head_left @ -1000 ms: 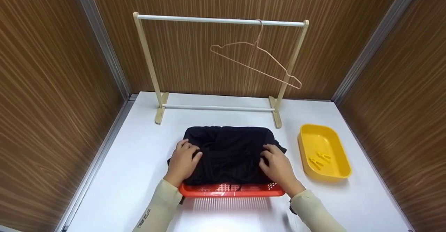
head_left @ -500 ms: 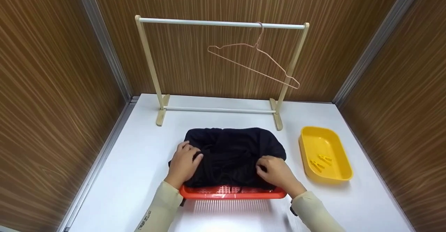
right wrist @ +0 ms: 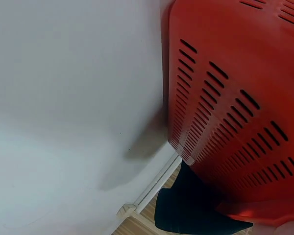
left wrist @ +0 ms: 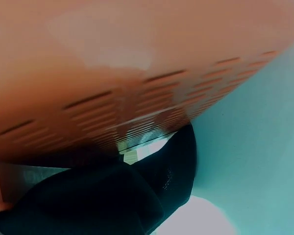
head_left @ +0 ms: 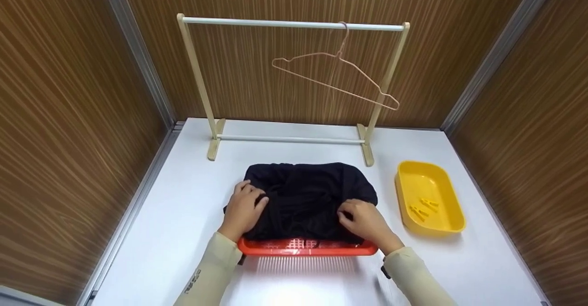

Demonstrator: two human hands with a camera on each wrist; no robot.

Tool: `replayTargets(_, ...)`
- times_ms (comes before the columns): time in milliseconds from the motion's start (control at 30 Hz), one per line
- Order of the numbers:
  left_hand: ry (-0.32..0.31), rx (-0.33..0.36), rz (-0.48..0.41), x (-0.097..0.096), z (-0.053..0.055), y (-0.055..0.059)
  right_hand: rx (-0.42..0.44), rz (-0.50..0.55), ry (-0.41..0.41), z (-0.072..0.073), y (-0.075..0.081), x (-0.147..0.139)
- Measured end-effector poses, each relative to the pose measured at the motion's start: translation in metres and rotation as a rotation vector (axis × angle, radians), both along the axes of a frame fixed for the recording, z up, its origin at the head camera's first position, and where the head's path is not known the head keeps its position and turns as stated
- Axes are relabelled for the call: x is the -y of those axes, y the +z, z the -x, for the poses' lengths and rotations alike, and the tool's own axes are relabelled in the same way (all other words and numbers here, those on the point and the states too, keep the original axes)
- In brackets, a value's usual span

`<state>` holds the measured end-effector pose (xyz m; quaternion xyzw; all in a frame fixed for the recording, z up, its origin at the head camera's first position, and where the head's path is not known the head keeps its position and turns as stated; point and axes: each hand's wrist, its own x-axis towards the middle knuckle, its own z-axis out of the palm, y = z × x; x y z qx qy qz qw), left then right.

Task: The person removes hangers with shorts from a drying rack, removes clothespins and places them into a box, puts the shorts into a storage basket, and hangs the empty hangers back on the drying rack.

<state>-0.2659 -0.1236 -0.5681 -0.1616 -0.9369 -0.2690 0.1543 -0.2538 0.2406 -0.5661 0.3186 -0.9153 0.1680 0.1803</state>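
A black garment point(head_left: 303, 195), its kind hidden by the folds, is spread over a red plastic basket point(head_left: 308, 251) and hangs past its sides. My left hand point(head_left: 242, 209) lies at the basket's left side, fingers and thumb bent on the cloth. At the right side my right hand point(head_left: 365, 218) pinches the cloth between thumb and fingers. In the left wrist view the garment point(left wrist: 112, 196) drapes beside the slotted basket wall point(left wrist: 152, 93). A dark flap of the garment point(right wrist: 196, 205) hangs by the basket point(right wrist: 245, 122) in the right wrist view.
Behind the basket stands a clothes rack point(head_left: 266, 22) with wooden legs and white bars. One pink hanger point(head_left: 337, 88) hangs on its rod. To the right, a yellow tray point(head_left: 452, 205) holds yellow clothespins point(head_left: 419, 212). Wood-patterned walls point(head_left: 82, 113) enclose the white table point(head_left: 174, 214).
My right hand has moved a little toward the near side and closed into a pinch on the cloth. The garment's right edge looks smoother and rounder. My left hand stays nearly in place.
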Motion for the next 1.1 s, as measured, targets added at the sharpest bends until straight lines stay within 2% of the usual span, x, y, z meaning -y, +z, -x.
replayTargets(167,-0.022,0.019,-0.007,-0.002,0.002,-0.001,0.020,0.033,-0.034,-0.005,-0.002,-0.001)
replayTargets(300,-0.020,0.025,-0.001,-0.002,-0.003,-0.003,0.038,0.054,-0.034,-0.011,-0.005,-0.001)
replayTargets(400,-0.021,0.028,0.000,-0.001,-0.008,-0.005,-0.011,0.067,-0.001,-0.012,-0.008,-0.001)
replayTargets(500,-0.011,0.039,-0.017,0.002,-0.012,-0.005,-0.103,0.113,0.066,-0.010,-0.008,0.001)
replayTargets(600,-0.001,0.053,-0.043,0.004,-0.010,-0.006,-0.178,0.207,0.121,-0.004,-0.008,0.000)
replayTargets(667,-0.015,0.050,-0.091,0.004,-0.006,-0.006,-0.216,0.272,0.122,0.000,-0.006,-0.005)
replayTargets(800,-0.047,0.038,-0.276,0.009,-0.003,-0.003,-0.274,0.388,-0.014,0.003,0.001,-0.021)
replayTargets(900,-0.026,0.014,-0.424,0.018,-0.004,0.006,-0.288,0.431,-0.157,0.001,0.013,-0.033)
replayTargets(1000,0.026,-0.051,-0.444,0.025,-0.003,0.024,-0.290,0.405,-0.279,0.002,0.030,-0.047)
replayTargets(1100,0.069,-0.101,-0.355,0.029,-0.001,0.046,-0.267,0.320,-0.436,0.002,0.050,-0.059)
